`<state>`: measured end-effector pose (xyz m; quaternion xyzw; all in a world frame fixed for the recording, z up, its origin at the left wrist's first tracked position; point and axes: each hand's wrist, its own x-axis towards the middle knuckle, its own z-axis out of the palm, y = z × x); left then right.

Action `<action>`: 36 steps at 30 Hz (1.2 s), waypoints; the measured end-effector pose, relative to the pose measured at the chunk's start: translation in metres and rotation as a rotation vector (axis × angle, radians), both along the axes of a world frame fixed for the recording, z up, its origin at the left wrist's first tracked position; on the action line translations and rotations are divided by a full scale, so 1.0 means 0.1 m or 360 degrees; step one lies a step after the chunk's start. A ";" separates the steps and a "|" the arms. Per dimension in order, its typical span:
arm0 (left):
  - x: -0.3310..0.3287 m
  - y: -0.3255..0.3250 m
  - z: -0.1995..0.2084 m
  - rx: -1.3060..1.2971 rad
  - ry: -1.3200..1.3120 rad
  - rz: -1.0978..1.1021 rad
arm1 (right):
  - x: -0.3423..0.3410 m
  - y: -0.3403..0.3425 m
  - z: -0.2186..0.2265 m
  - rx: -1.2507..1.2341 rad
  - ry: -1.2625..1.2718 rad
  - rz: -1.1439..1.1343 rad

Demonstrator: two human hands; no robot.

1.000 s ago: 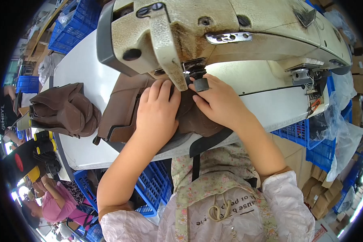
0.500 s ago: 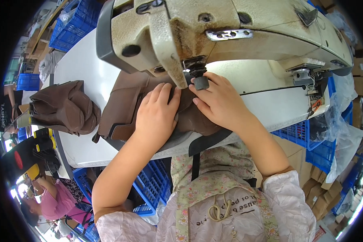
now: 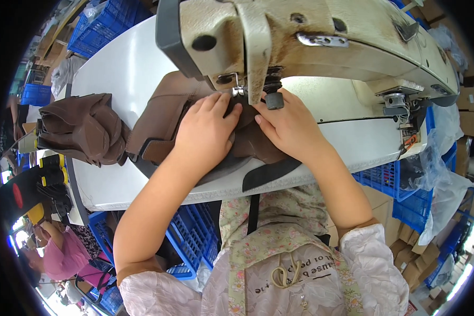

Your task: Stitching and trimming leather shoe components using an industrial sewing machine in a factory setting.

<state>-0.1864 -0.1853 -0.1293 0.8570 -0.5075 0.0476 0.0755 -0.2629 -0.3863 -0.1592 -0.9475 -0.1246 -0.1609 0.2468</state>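
A brown leather boot upper (image 3: 158, 118) lies under the head of a cream industrial sewing machine (image 3: 321, 58). Close to the metal presser foot (image 3: 238, 90), my left hand (image 3: 205, 126) grips and presses the leather, fingers together and thumb apart. My right hand (image 3: 295, 126) holds the same piece on the other side of the foot; its fingertips are partly behind a dark machine knob (image 3: 274, 100). A black curved edge (image 3: 271, 174) of the work hangs over the table's front. The needle tip cannot be made out.
More brown uppers (image 3: 84, 129) are stacked at the left end of the white table (image 3: 121, 73). Blue crates (image 3: 192, 237) stand below, with others (image 3: 379, 179) at right beside clear plastic bags (image 3: 437, 152). Another person (image 3: 63, 253) in pink sits at far left.
The machine and table appear shifted in view, the machine head to the right and lower. The presser foot now shows beside my left fingertips. Both hands stay on the boot upper.
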 end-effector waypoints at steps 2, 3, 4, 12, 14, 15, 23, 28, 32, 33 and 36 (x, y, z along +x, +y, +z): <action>0.04 -0.02 0.04 -0.0070 0.0110 -0.0018 | 0.01 -0.01 0.01 -0.0002 0.0003 -0.0009; 0.06 -0.02 0.06 -0.0069 0.0119 -0.0006 | 0.02 -0.01 0.00 0.0008 0.0006 -0.0019; 0.07 -0.04 0.09 -0.0046 0.0071 -0.0034 | 0.03 -0.01 0.00 0.0010 0.0015 -0.0009; 0.07 0.04 0.04 0.0002 -0.0197 -0.0235 | -0.10 -0.22 0.04 0.0376 0.0296 0.0003; 0.11 0.07 0.09 0.0009 -0.0176 -0.0253 | -0.09 -0.22 0.05 0.0296 0.0265 0.0077; 0.13 0.06 0.12 0.0013 -0.0153 -0.0278 | -0.09 -0.21 0.06 0.0214 0.0233 0.0145; -0.03 -0.09 0.24 0.0370 0.0085 -0.0208 | -0.07 -0.28 -0.06 0.0334 0.0111 0.0123; -0.31 -0.24 0.33 0.0369 0.0308 0.0084 | 0.07 -0.36 0.02 0.0202 0.0038 0.0235; -0.58 -0.36 0.15 0.0381 0.0156 0.0259 | 0.09 -0.36 0.08 0.0033 0.0137 0.0261; -0.59 -0.36 0.11 0.0381 0.0161 0.0264 | 0.09 -0.36 0.08 -0.0024 0.0143 0.0265; -0.60 -0.32 0.01 0.0456 -0.0007 0.0217 | 0.03 -0.29 0.01 -0.0094 0.0026 0.0200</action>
